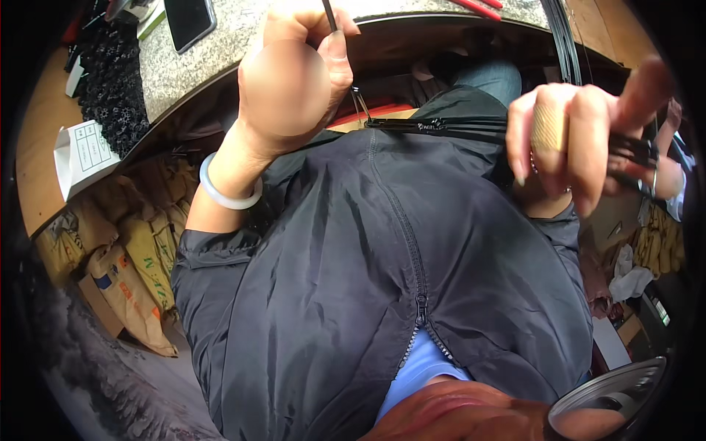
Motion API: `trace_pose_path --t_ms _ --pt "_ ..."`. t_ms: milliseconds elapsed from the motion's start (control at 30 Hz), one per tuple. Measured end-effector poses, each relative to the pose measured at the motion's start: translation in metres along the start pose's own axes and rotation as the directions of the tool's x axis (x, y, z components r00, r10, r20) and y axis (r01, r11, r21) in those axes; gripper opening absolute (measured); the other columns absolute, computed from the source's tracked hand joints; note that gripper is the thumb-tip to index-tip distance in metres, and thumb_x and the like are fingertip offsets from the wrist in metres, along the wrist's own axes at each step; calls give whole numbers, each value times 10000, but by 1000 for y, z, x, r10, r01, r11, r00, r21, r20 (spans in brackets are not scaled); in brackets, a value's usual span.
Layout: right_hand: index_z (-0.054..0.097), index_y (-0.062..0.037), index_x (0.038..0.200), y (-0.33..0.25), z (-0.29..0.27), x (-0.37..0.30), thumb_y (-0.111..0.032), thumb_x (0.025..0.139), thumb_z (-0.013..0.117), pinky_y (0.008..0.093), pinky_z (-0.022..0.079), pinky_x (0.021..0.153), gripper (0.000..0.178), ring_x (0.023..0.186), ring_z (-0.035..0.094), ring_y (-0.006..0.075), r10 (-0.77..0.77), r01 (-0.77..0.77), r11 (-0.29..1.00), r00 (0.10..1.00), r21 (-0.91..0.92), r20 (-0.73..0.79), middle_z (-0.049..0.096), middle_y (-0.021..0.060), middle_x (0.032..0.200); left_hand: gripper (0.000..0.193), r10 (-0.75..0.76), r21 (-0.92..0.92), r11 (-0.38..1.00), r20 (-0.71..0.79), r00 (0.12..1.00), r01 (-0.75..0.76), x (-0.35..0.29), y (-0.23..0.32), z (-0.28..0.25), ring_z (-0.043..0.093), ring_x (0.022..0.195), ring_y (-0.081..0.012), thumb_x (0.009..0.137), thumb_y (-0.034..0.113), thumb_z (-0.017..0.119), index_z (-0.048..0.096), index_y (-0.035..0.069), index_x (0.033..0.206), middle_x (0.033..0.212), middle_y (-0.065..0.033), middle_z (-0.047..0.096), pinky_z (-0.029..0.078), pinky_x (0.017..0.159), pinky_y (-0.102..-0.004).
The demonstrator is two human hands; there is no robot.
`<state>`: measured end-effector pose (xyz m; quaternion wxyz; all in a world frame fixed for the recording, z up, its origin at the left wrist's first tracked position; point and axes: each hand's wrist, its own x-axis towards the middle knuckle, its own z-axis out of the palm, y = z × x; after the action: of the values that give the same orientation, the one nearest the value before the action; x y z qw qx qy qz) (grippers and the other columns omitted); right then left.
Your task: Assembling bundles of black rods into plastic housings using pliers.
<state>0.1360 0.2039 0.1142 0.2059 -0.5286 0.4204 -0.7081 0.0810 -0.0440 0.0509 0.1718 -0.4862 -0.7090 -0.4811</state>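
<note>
My left hand (290,70) is raised near the edge of the speckled stone counter (220,51), its fingers pinched on a thin dark rod (330,15) that points upward. A pale bangle (224,192) circles that wrist. My right hand (570,140) is closed around a bundle of black strips or cables (441,126) that runs left across my dark zipped jacket (382,279). A tan wrap covers one right finger. A thin wire hangs below the left thumb toward the bundle.
A black phone (189,20) and a heap of small black parts (110,81) lie on the counter at upper left, beside a white paper box (82,154). Brown sacks (129,272) are stacked under the counter. Red tool handles (478,7) lie at the top.
</note>
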Motion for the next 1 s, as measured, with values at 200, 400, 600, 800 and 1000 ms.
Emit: trace_pose_path --t_ms 200,400,600,800,1000 --pt "392 -224 1222 17 26 -5 -304 776 507 239 381 472 467 494 466 110 -184 218 976 861 17 -474 572 -47 585 164 -115 -157 982 -42 993 107 10 16 0 591 617 -158 789 -7 584 543 -7 948 742 -70 589 477 570 -254" --pt "485 -326 1216 27 16 9 -551 882 397 231 327 522 412 596 387 105 -114 136 991 842 4 -527 472 -67 604 158 -200 -92 974 92 975 209 17 27 -3 626 624 -165 756 -22 630 594 -14 910 785 -103 640 495 563 -240" --pt "557 -71 1121 33 14 21 -455 875 473 298 451 487 464 585 506 199 -270 66 938 753 -339 -600 552 132 699 118 -259 -111 959 45 965 262 20 32 3 622 634 -208 762 -30 620 591 -16 876 754 -113 618 485 568 -262" --pt "568 15 1054 36 13 40 -355 894 507 287 491 503 407 584 556 200 -455 61 814 686 -578 -569 584 193 804 86 -250 -100 963 28 968 252 23 32 3 612 617 -215 775 -20 616 570 -8 847 733 -112 601 473 552 -263" --pt "560 45 1036 37 10 42 -328 910 487 291 492 505 400 587 560 195 -442 40 821 676 -570 -590 585 199 825 93 -211 -99 972 28 977 212 26 32 3 606 605 -207 776 -26 614 565 -9 854 726 -105 593 465 533 -260"
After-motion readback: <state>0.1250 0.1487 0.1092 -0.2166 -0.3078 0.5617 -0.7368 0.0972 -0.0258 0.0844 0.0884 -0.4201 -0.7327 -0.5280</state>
